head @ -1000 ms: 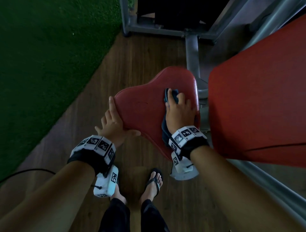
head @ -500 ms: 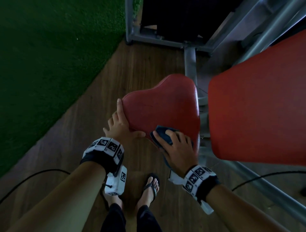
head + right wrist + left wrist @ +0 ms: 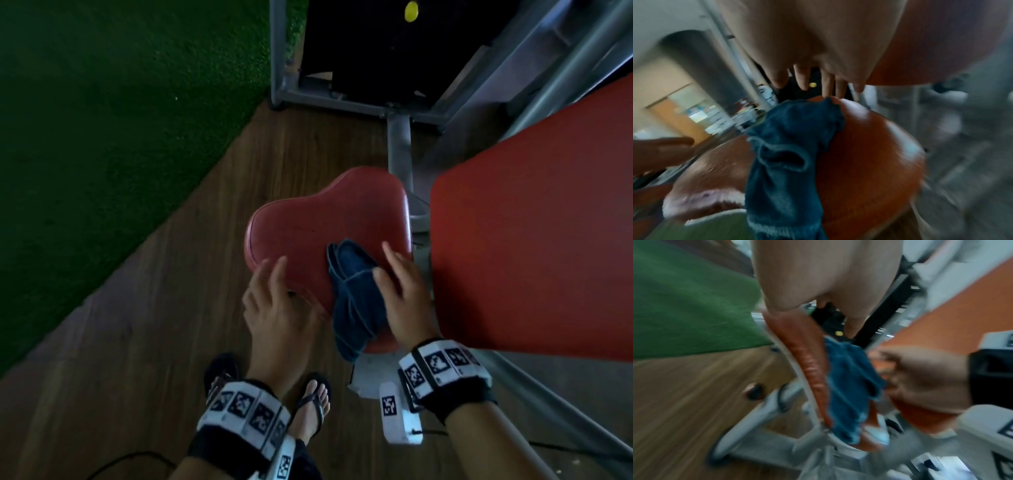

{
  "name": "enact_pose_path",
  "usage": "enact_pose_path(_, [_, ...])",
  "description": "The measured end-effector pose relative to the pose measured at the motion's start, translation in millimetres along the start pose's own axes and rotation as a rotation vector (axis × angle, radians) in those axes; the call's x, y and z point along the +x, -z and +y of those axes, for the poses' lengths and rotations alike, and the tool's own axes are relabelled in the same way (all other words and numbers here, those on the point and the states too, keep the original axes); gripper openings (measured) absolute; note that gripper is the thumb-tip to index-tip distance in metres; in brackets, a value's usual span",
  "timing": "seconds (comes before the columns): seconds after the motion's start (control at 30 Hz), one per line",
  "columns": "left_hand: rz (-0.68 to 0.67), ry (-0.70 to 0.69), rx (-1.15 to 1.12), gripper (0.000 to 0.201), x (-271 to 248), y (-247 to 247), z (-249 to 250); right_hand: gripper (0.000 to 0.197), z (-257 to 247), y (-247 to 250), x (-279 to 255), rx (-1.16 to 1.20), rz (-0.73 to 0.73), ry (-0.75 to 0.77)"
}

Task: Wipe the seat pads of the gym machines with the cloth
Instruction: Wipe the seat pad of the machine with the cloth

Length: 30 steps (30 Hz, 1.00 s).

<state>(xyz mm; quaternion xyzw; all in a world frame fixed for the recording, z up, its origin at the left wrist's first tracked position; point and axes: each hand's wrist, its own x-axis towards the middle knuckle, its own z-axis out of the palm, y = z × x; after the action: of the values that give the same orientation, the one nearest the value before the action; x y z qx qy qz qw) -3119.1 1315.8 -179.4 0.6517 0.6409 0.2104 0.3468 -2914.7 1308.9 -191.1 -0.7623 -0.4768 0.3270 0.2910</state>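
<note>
Blue cloth (image 3: 354, 301) lies draped on red seat pad (image 3: 318, 226)
right hand (image 3: 406, 298) fingers spread, beside cloth; left hand (image 3: 274, 308) relaxed at pad's near edge; red backrest (image 3: 534, 246) just right

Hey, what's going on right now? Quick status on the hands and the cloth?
Left hand open at the seat pad's near edge. Right hand open beside the cloth. Cloth draped over the pad, ungripped. Nothing in the way.

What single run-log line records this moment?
step: wiping | cloth: draped on seat pad | right hand: open beside cloth | left hand: open at pad edge
</note>
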Motion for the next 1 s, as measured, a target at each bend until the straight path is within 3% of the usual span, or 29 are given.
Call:
enact_pose_path(0.07, [-0.062,-0.151,0.093,0.082,1,-14,22,0.048,28,8,-12,-0.001,0.017,-0.138])
enact_pose_path(0.2, [-0.282,-0.380,0.313,0.084,11,-57,50,0.050,62,5,-37,0.048,-0.104,-0.397])
enact_pose_path(0.3, [-0.341,-0.422,0.470,0.082,22,-78,44,0.046,59,3,-38,0.193,-0.110,-0.445])
enact_pose_path(0.37, [-0.314,-0.425,0.466,0.077,24,-82,35,0.049,60,4,-34,0.312,-0.044,-0.486])
enact_pose_path(0.43, [-0.259,-0.422,0.391,0.070,19,-81,27,0.050,64,2,-33,0.294,-0.067,-0.473])
enact_pose_path(0.6, [-0.146,-0.396,0.139,0.051,4,-61,-2,0.075,60,9,-18,0.241,-0.126,-0.556])
enact_pose_path(0.77, [-0.023,-0.238,-0.101,0.057,-24,-52,-17,0.103,50,0,-4,0.143,-0.307,-0.607])
enact_pose_path(1.0, [0.193,0.079,-0.355,0.065,-28,-72,8,0.098,34,-14,-3,0.046,-0.147,-0.675])
